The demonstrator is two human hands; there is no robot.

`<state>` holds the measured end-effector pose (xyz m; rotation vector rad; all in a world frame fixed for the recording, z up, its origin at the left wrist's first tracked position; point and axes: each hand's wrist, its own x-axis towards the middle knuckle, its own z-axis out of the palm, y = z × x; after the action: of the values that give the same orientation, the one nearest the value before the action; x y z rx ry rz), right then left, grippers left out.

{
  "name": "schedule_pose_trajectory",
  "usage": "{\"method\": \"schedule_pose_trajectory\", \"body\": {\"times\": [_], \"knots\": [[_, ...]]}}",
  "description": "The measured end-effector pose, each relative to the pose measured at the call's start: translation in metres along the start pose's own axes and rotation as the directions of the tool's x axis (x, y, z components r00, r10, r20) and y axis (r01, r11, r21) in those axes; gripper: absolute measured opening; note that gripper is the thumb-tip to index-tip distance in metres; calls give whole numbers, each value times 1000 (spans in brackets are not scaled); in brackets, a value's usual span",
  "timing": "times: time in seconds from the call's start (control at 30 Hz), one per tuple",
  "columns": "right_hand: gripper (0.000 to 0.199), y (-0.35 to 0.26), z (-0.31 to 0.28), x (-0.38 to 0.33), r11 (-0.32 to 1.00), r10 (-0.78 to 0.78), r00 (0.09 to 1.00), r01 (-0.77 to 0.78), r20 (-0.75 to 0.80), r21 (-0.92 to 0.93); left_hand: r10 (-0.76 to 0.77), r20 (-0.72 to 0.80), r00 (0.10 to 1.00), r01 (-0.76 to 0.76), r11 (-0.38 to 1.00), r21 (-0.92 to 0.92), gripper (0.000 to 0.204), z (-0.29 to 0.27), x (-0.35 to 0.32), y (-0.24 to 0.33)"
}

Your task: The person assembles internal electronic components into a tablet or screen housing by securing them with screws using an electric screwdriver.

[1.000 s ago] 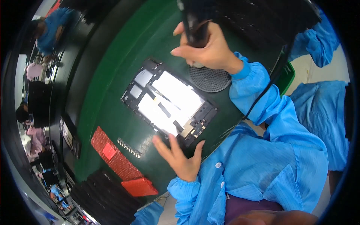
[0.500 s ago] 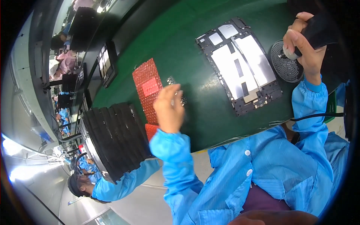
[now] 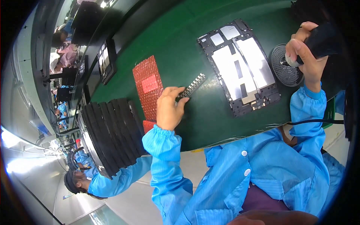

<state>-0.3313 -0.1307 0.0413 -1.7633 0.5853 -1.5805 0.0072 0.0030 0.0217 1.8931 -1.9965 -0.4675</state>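
Observation:
My left hand (image 3: 171,109) pinches one end of a short dark strip (image 3: 195,83) lined with small silvery pieces, slanting up and right over the green table. My right hand (image 3: 309,56) is wrapped round a thick black tool (image 3: 321,40), apparently an electric screwdriver; its tip side is partly hidden by the fingers. Below that grip sits a round grey dish (image 3: 279,71) with a pattern of small holes. Between my hands lies an opened tablet-like device (image 3: 258,65) with silvery panels, black edges and a ribbon cable down its middle.
Red bubble-wrap pouch (image 3: 144,92) lies left of my left hand. A stack of black slabs (image 3: 114,135) stands at the table's left edge, with a co-worker in blue (image 3: 112,185) beyond it. Another opened device (image 3: 107,62) lies farther off. A black cable (image 3: 317,121) crosses near my right sleeve.
The strip has swung out from behind my left fingers, now showing more fully and pointing up and right. My right hand has barely moved.

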Motion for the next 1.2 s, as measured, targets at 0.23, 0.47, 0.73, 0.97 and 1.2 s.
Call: {"method": "schedule_pose_trajectory", "body": {"times": [0.23, 0.47, 0.73, 0.97, 1.2], "knots": [[37, -2, -1, 0, 998, 43, 999, -44, 31, 46, -327, -64, 943, 322, 944, -77, 31, 11, -7, -9], [37, -4, -2, -1, 995, 38, 998, -43, 56, 90, -396, 241, 886, 457, 666, -590, 16, 5, 4, -26], [34, 0, -12, 0, 995, 60, 998, -57, 30, -78, -400, 384, 832, 528, 781, -332, 15, -2, 23, -30], [33, -12, -8, -2, 993, 119, 993, -119, -2, -11, -149, 73, 986, 144, 987, 72, 13, 2, 14, -1], [35, -3, 8, 1, 997, 60, 998, -59, -16, 42, -207, -13, 978, 164, 809, -564, 6, -2, 4, 11]]}}
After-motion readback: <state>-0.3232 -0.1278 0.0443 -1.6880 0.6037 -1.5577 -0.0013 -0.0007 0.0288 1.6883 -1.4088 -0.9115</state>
